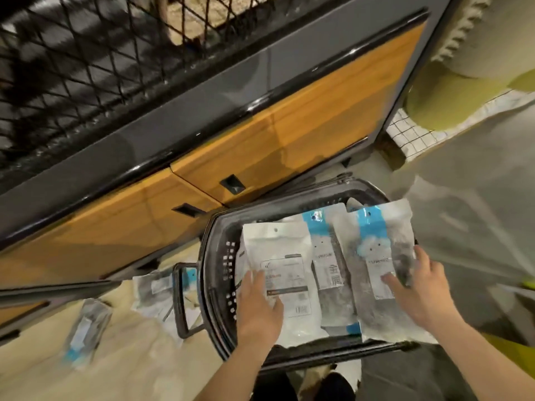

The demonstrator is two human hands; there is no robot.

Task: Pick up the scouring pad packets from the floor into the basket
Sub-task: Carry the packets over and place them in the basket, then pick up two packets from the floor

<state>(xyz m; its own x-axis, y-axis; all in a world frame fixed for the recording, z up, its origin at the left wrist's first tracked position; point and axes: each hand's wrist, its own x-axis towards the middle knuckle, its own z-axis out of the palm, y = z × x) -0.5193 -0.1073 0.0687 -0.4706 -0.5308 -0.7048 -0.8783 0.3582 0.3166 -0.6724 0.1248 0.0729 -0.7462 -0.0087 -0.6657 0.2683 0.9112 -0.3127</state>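
Observation:
A dark plastic basket [215, 256] stands on the floor in front of me. Inside it lie three scouring pad packets: a white-backed one [278, 247] on the left, a middle one [327, 256] with a blue strip, and a right one [376, 235] with a blue strip. My left hand [259, 305] rests flat on the white-backed packet, fingers spread. My right hand [419, 287] lies on the right packet with its thumb at the packet's edge. On the floor to the left lie two more packets, one [153, 290] beside the basket handle and one [84, 328] farther left.
A shelf unit with an orange wooden base [260, 140] and dark trim runs diagonally behind the basket. Black wire mesh [72, 68] fills the upper left. The basket's handle [181, 299] sticks out to the left. White gridded tile [411, 134] and a pale floor lie to the right.

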